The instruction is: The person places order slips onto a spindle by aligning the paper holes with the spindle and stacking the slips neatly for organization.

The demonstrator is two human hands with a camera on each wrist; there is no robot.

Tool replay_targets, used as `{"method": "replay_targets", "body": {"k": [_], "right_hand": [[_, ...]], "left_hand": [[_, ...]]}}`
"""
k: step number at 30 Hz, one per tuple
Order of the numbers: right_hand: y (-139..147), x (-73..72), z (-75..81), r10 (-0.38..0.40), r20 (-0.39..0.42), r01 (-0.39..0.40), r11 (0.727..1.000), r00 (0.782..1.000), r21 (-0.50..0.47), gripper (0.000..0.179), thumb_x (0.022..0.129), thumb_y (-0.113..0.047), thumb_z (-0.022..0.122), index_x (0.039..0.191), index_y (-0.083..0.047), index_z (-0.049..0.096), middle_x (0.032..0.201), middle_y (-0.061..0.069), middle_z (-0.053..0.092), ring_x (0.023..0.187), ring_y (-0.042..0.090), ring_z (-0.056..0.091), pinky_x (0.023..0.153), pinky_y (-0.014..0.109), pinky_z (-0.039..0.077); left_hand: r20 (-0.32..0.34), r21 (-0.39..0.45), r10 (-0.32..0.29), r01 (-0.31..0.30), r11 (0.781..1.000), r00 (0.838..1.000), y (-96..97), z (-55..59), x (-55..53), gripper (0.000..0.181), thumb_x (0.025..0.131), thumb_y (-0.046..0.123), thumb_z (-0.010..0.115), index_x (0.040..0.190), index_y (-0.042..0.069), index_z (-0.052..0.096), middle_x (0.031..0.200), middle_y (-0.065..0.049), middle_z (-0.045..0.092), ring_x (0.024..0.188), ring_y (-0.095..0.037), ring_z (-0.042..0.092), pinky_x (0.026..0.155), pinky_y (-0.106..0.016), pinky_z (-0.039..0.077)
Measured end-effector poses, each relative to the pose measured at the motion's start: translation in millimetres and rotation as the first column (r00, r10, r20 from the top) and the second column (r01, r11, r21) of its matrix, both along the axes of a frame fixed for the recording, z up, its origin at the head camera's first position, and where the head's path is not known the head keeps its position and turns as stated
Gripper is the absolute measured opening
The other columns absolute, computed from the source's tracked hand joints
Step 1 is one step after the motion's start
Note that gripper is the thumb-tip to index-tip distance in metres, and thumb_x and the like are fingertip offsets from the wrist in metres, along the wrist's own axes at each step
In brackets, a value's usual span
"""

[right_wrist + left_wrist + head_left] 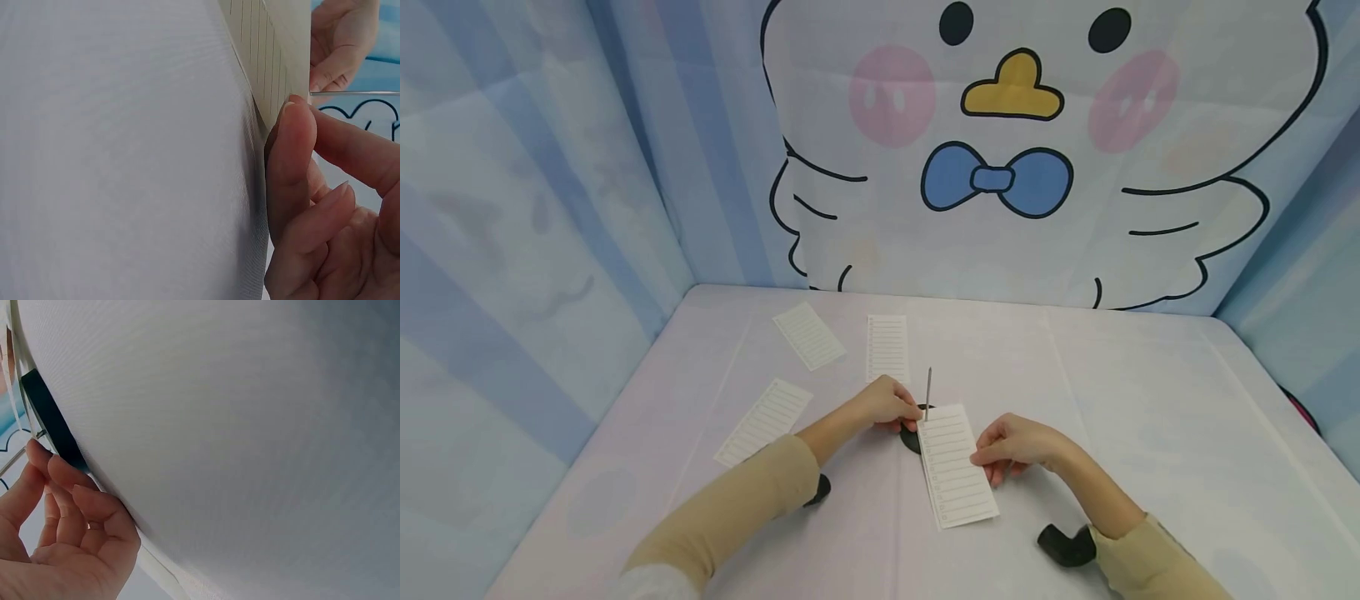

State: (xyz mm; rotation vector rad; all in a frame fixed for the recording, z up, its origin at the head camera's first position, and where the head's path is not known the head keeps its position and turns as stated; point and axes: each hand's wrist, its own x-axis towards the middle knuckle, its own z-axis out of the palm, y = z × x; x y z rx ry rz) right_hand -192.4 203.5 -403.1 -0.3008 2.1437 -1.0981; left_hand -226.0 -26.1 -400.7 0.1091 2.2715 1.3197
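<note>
In the head view, a paper spike with a thin metal pin stands on a round black base. The pin comes up through the top end of a white lined paper slip, and another slip's edge shows beneath it. My left hand pinches the slip's upper left corner, right beside the pin. At the slip's right edge, my right hand grips it between thumb and fingers. The left wrist view shows the dark base just beyond my fingertips. Ruled lines mark the slip in the right wrist view.
Three more lined slips lie on the white tabletop: one at the far left, one at the back middle and one beside the left forearm. Black wrist pieces show by the sleeves. A cartoon-printed curtain rises behind.
</note>
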Motion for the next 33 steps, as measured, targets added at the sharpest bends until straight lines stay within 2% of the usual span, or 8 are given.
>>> {"method": "replay_targets", "body": {"k": [13, 22, 33], "right_hand": [[-2.4, 0.3, -6.1, -0.021, -0.005, 0.021, 0.999, 1.0, 0.035, 0.016, 0.081, -0.017, 0.067, 0.072, -0.003, 0.065, 0.055, -0.001, 0.06, 0.046, 0.006, 0.053, 0.042, 0.018, 0.031], [-4.3, 0.8, -6.9, -0.026, -0.037, 0.028, 0.998, 0.999, 0.059, 0.017, 0.081, -0.016, 0.067, 0.069, -0.004, 0.065, 0.053, -0.001, 0.059, 0.043, 0.005, 0.053, 0.041, 0.017, 0.03], [-3.8, 0.9, -7.7, -0.024, -0.035, 0.026, 0.998, 0.999, 0.054, 0.019, 0.081, -0.017, 0.068, 0.067, -0.004, 0.065, 0.052, -0.002, 0.059, 0.043, 0.005, 0.052, 0.041, 0.017, 0.03]], "left_hand": [[-0.012, -0.039, 0.007, -0.007, 0.999, 1.0, 0.5, -3.7, -1.3, 0.01, 0.079, 0.008, 0.069, 0.074, 0.0, 0.068, 0.055, -0.001, 0.061, 0.043, -0.007, 0.044, 0.043, -0.017, 0.034], [-0.043, -0.133, -0.01, 0.004, 0.991, 0.999, 2.8, -4.3, -2.4, 0.013, 0.08, 0.014, 0.069, 0.07, 0.005, 0.067, 0.056, 0.001, 0.061, 0.044, -0.008, 0.043, 0.042, -0.02, 0.028], [-0.013, -0.108, 0.001, -0.002, 0.994, 1.0, 0.9, -1.8, -2.1, 0.012, 0.079, 0.014, 0.07, 0.072, 0.005, 0.067, 0.054, 0.002, 0.059, 0.044, -0.009, 0.045, 0.042, -0.02, 0.03]]}}
